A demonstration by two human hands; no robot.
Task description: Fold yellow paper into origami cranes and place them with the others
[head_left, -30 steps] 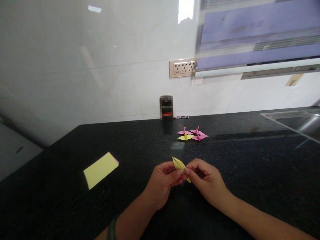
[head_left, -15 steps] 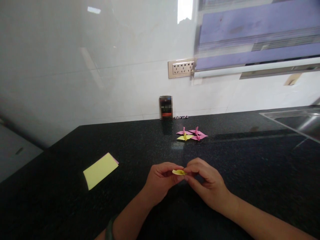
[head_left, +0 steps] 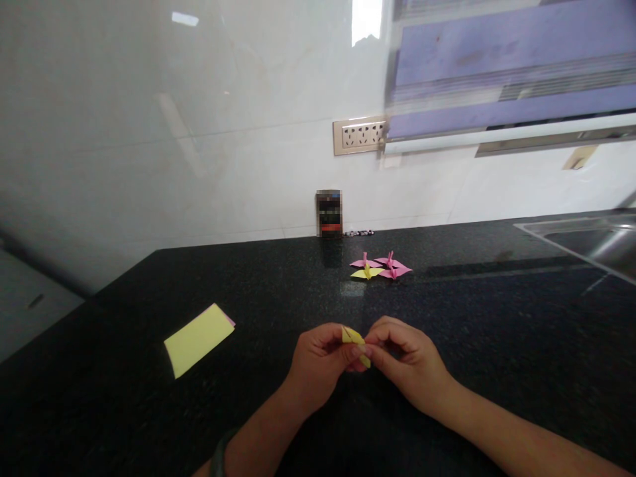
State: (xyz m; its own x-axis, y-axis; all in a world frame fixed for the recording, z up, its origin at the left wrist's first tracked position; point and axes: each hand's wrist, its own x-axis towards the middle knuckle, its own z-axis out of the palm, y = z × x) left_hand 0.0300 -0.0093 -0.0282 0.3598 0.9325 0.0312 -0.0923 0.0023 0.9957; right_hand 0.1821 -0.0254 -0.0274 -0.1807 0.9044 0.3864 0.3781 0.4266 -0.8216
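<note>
A small piece of folded yellow paper (head_left: 352, 335) is held above the dark counter, between my two hands. My left hand (head_left: 320, 361) pinches it from the left, the thumb lying across its face. From the right, my right hand (head_left: 410, 354) pinches its edge between thumb and fingertips. Part of the paper is hidden behind the fingers. Beyond my hands, a yellow paper crane (head_left: 368, 272) sits on the counter. Several pink paper cranes (head_left: 396, 271) are grouped close around it.
A stack of yellow paper (head_left: 199, 341), with a pink edge beneath, lies at the left on the black counter (head_left: 258, 285). A blurred-out upright device (head_left: 329, 214) leans at the wall beside a beaded strand (head_left: 359, 233). The metal sink (head_left: 596, 238) is at the right.
The folded yellow paper has been turned in my fingers: it lay almost flat, edge-on, and now stands tilted with a broader face showing. Both hands still hold it in about the same place.
</note>
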